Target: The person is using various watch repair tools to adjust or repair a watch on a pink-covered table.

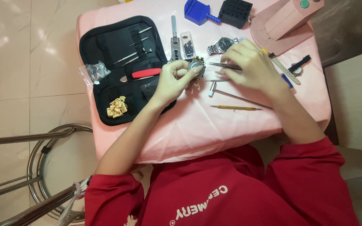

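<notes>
Two hands busy | left hand [170,79] grips watch case [196,68] | right hand [252,65] pinches tweezers [223,65] at it | best: case steady, tips light.

Spread over the pink cloth-covered table [231,129]: open black zip tool case [109,46] at left, small round watch case [196,67] just right of it, between left hand [173,79] and right hand [252,65]. Nearer than the hands, small metal hammer [231,95], then thin yellow-handled pick [235,108]. Farther back, silver steel-band wristwatch [222,45], blue plastic link remover [197,11] and black block holder [235,12].
</notes>
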